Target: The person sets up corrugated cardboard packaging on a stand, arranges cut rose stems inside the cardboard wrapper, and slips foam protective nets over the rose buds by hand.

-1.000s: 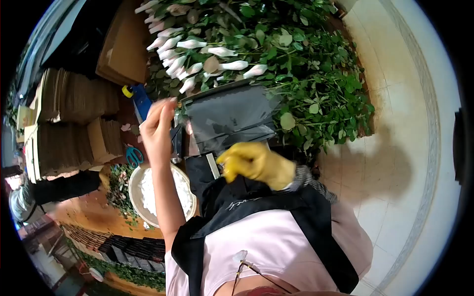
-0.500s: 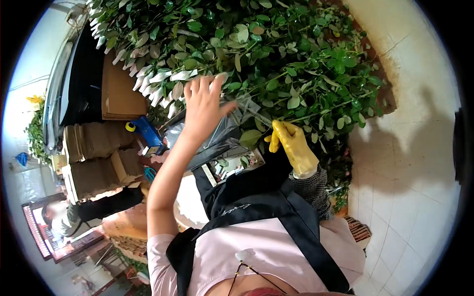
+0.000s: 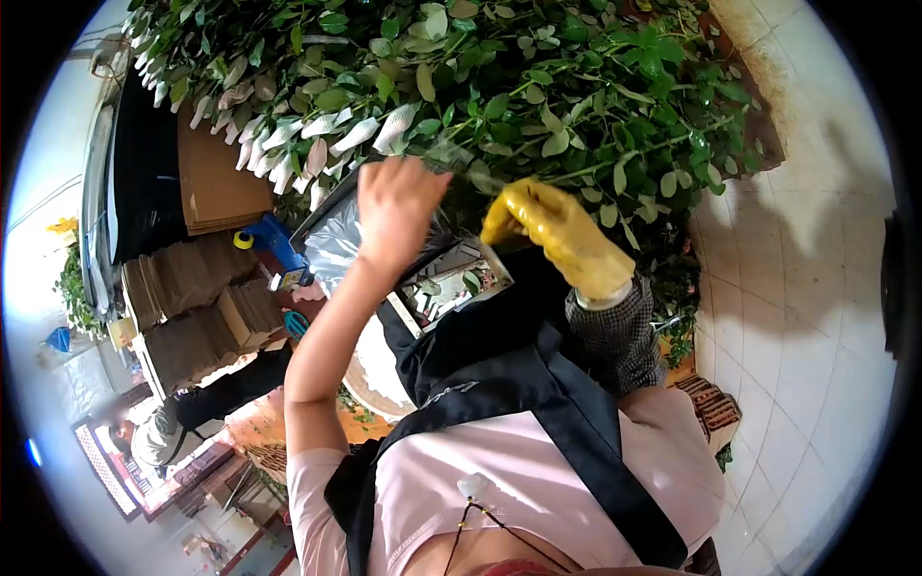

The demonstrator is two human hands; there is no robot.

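My left hand (image 3: pixel 396 206) is bare, its fingers curled in beside the white-sleeved flower heads; what is inside them is hidden. On my right hand (image 3: pixel 557 230) is a wet yellow rubber glove, its fingers pinched together. Clear plastic film (image 3: pixel 485 180) runs from the gloved fingertips towards my left hand, blurred and hard to trace. Beyond both hands lies a big heap of leafy cut stems (image 3: pixel 499 106), which look like roses. White mesh sleeves (image 3: pixel 394 127) cover the heads at its left edge.
Below my left hand is a tray (image 3: pixel 495 288) with litter and leaves, beside crumpled grey plastic (image 3: pixel 331 254). A blue tape dispenser (image 3: pixel 274 242) and stacked cardboard (image 3: pixel 182 278) stand to the left. Another person (image 3: pixel 158 432) is farther back. White tiles (image 3: pixel 768 336) lie right.
My left hand has gone from spread fingers to curled ones. My gloved hand has risen and moved slightly left, closer to it. The view has shifted a little.
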